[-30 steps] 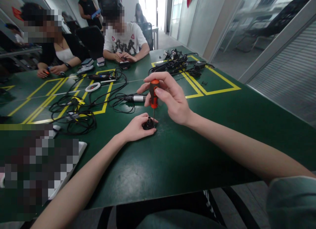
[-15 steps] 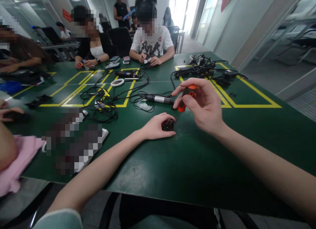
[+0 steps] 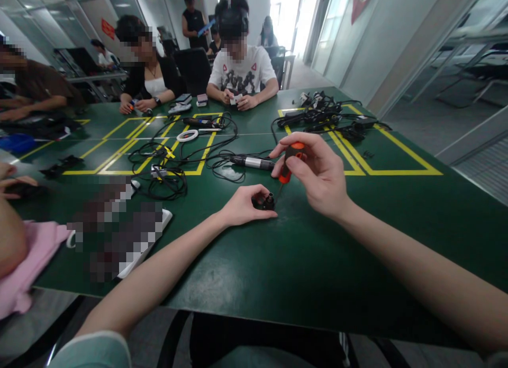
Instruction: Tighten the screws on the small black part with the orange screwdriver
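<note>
On the green table (image 3: pixel 246 273), my left hand (image 3: pixel 243 205) curls round a small black part (image 3: pixel 269 201) and holds it down on the surface. A short round stub stands up from this part; its exact kind is unclear. My right hand (image 3: pixel 317 172) grips a screwdriver (image 3: pixel 284 175) by its orange and black handle. The thin shaft slants down, its tip at the right side of the black part. Whether the tip touches it I cannot tell. Just behind both hands lies a black and silver cylinder (image 3: pixel 254 163) with a coiled cable.
Tangled black cables (image 3: pixel 169 185) lie to the left, near a white ring (image 3: pixel 188 135). A bundle of black devices and cords (image 3: pixel 317 111) is at the back right. Two blurred-out flat items rest at the left. Several people sit across and beside the table.
My right hand and the screwdriver have shifted slightly left and down in view. My left hand with the black part is a little further left. Both grips stay the same.
</note>
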Tool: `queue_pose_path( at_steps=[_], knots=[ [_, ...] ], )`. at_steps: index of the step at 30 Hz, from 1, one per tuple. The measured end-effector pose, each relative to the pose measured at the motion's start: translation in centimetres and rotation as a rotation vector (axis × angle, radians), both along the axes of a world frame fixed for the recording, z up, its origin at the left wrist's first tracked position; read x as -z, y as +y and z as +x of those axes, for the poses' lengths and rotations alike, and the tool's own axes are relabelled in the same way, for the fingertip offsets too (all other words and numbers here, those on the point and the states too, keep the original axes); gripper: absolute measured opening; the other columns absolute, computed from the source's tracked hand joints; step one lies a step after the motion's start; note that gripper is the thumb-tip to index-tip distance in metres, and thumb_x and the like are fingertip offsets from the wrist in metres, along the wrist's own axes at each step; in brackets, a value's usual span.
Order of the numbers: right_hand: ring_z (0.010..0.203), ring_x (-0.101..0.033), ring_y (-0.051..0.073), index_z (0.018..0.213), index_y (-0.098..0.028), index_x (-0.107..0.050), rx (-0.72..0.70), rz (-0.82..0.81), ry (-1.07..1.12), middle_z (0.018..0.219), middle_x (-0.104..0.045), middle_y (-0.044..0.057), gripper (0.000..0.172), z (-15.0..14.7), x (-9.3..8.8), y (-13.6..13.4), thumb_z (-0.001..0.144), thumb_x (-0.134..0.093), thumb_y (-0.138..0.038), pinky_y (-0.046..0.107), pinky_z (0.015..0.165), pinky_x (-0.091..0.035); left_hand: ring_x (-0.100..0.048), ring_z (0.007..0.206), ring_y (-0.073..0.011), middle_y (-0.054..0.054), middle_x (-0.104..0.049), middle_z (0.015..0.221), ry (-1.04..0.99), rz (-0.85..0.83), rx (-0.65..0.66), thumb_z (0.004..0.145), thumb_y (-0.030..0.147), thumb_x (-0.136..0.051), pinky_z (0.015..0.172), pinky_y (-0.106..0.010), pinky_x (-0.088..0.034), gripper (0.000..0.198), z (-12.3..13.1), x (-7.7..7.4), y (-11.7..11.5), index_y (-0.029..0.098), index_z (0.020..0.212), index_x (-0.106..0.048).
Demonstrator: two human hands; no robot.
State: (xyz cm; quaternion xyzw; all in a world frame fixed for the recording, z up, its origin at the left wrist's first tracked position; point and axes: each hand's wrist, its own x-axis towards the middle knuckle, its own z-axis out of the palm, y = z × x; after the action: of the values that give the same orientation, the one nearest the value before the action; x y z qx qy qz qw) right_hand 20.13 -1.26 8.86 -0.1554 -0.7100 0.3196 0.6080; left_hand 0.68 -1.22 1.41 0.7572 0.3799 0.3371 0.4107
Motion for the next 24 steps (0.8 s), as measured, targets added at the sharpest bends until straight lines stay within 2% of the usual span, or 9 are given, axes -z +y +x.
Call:
queue_pose_path(
  at_steps=[6, 12, 16, 20, 24],
  knots=[
    [0.078, -0.075, 0.015, 0.141, -0.025, -0.058, -0.104, -0.017, -0.055, 0.107, -0.077, 0.004, 0.034, 0.4, -0.1, 0.1, 0.11, -0.058, -0.039, 0.031, 0.072, -0.063, -0.071, 0.087, -0.0185, -0.005, -0.079, 0.094, -0.013, -0.01, 0.001, 0.078, 0.035, -0.094, 0.087, -0.033, -0.056, 0.034, -0.2, 0.1, 0.1, 0.015, 0.099, -0.077],
    [0.073, -0.074, 0.011, 0.121, -0.023, -0.062, -0.107, -0.014, 0.009, 0.103, -0.076, 0.002, 0.019, 0.0, 0.2, 0.5, 0.109, -0.061, -0.038, 0.026, 0.068, -0.06, -0.068, 0.085, -0.0177, -0.003, -0.077, 0.091, 0.026, 0.009, 0.03, 0.08, 0.037, -0.093, 0.083, -0.031, -0.055, 0.036, -0.2, 0.5, 0.7, 0.014, 0.105, -0.079],
    [0.073, -0.073, 0.01, 0.12, -0.024, -0.064, -0.081, 0.002, 0.013, 0.103, -0.074, 0.001, 0.018, -0.3, 0.4, 0.4, 0.106, -0.068, -0.034, 0.026, 0.072, -0.063, -0.069, 0.088, -0.0194, -0.004, -0.076, 0.094, 0.03, 0.001, 0.062, 0.081, 0.041, -0.092, 0.083, -0.032, -0.056, 0.039, -0.1, 0.8, 1.0, 0.015, 0.107, -0.079],
    [0.075, -0.073, 0.01, 0.123, -0.024, -0.065, -0.077, -0.003, -0.007, 0.104, -0.073, 0.001, 0.018, -0.3, 0.5, 0.4, 0.107, -0.067, -0.031, 0.027, 0.073, -0.064, -0.068, 0.088, -0.018, -0.004, -0.074, 0.1, -0.015, -0.012, 0.011, 0.075, 0.039, -0.096, 0.081, -0.031, -0.056, 0.053, -0.1, 1.0, 1.1, 0.018, 0.117, -0.073],
    [0.075, -0.073, 0.01, 0.125, -0.024, -0.065, -0.102, -0.01, 0.001, 0.103, -0.072, 0.001, 0.019, -0.3, 0.5, 0.5, 0.107, -0.065, -0.029, 0.026, 0.074, -0.063, -0.066, 0.085, -0.017, -0.003, -0.073, 0.097, 0.002, -0.009, 0.015, 0.076, 0.041, -0.095, 0.078, -0.03, -0.054, 0.044, -0.1, 0.8, 0.9, 0.017, 0.105, -0.072]
  ],
)
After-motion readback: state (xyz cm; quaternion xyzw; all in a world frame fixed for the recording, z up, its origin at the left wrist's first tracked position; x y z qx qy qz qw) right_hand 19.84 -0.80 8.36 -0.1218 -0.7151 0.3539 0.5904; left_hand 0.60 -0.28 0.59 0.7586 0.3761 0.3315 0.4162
